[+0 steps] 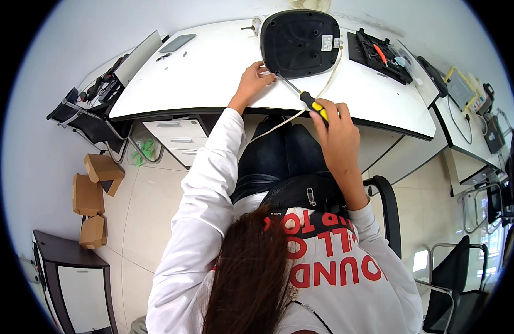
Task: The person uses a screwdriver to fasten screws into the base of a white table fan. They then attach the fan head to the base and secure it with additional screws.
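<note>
A white appliance with a rounded black underside (299,44) lies upside down at the table's far middle, its screw holes and labels facing up. My left hand (253,83) grips its near left edge, fingers curled against the rim. In my right hand (338,125) is a screwdriver (311,102) with a black and yellow handle. Its shaft slants up to the left, and the tip meets the base's near left corner, close to my left fingertips. Whether the tip sits in a screw is too small to tell. A pale cable (330,80) runs from the appliance over the table's front edge.
The white table (207,67) holds a grey flat pad (178,43) and small dark pieces at the left. On the right lies an open black tool case (383,55) with orange-handled pliers (380,53). Cardboard boxes (87,195) stand on the floor; a black chair (460,273) is lower right.
</note>
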The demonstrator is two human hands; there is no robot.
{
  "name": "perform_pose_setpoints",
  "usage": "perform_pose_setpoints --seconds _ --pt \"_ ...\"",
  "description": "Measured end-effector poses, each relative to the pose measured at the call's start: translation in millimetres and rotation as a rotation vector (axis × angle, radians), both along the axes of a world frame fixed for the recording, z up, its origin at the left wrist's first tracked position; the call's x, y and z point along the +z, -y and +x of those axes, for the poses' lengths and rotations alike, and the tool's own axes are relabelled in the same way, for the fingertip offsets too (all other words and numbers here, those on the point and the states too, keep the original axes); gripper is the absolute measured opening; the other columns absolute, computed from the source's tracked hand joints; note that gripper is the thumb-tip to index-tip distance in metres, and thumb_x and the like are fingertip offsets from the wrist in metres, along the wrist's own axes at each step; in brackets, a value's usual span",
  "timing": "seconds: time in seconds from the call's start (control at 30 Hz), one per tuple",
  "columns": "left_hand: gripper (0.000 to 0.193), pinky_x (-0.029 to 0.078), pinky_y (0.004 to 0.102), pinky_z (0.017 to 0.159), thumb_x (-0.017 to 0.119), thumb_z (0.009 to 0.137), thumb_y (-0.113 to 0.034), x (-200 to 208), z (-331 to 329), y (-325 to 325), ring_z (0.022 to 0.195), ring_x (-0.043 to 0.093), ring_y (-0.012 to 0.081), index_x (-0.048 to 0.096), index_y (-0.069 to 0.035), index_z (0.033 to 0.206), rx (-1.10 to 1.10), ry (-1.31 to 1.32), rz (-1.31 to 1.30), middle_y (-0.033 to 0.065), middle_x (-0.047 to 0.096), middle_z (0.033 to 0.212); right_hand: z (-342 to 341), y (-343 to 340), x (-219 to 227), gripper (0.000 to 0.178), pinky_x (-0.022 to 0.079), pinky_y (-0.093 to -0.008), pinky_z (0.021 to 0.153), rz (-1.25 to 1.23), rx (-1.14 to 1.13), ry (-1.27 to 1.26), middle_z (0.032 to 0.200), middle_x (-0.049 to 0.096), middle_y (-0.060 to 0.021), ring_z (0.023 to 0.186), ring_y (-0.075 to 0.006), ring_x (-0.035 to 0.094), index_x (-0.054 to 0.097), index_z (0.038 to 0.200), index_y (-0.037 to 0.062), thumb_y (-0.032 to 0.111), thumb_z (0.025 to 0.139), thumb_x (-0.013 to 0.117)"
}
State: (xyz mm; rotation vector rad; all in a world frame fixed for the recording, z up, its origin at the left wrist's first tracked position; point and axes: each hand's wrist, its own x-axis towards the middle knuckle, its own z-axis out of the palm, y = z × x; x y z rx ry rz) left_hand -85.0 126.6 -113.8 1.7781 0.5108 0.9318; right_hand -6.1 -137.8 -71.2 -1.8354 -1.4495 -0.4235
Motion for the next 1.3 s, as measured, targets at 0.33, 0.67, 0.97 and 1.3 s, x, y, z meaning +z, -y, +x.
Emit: perform_pose_setpoints --seconds 0.33,0.67,0.97,1.3 --pt "0.056 0.048 0.027 0.079 0.06 0.074 -0.006 6 1 8 0.09 0.061 0.0218 0.036 0.012 0.121 0.012 -0.013 0.01 0.0205 0.054 0.112 5 2 -15 0.041 0.048 -0.0367 0.065 0.031 0.164 -0.121 0.106 0.041 -0.0163 0.084 -0.034 0.057 0.04 0.109 0.0011 0.005 0.074 0.062" --pt "0.055 0.049 0.0257 0.07 0.066 0.071 -0.008 -5 3 -2 0.077 0.065 0.0187 0.042 0.01 0.116 0.057 0.073 0.0 0.0198 0.058 0.106 14 -1 -10 0.025 0.045 -0.0365 0.059 -0.072 0.083 -0.391 0.066 0.059 -0.0156 0.064 -0.0305 0.061 0.049 0.102 -0.0007 0.021 0.092 0.041" --pt "0.056 0.05 0.0268 0.071 0.066 0.071 -0.011 -10 6 -4 0.078 0.064 0.019 0.042 0.009 0.118 0.108 0.04 0.022 0.019 0.058 0.106 9 1 -17 0.044 0.045 -0.039 0.068 -0.011 0.09 -0.234 0.107 0.047 -0.0196 0.085 -0.0368 0.055 0.039 0.108 0.0012 0.003 0.072 0.065" --pt "0.055 0.049 0.0263 0.073 0.065 0.071 -0.012 -8 3 -4 0.077 0.065 0.0191 0.043 0.01 0.116 0.119 0.041 0.023 0.02 0.058 0.106 9 0 -17 0.031 0.044 -0.0407 0.056 -0.097 0.055 -0.326 0.066 0.058 -0.0151 0.063 -0.0342 0.059 0.046 0.101 0.0022 0.027 0.085 0.054"
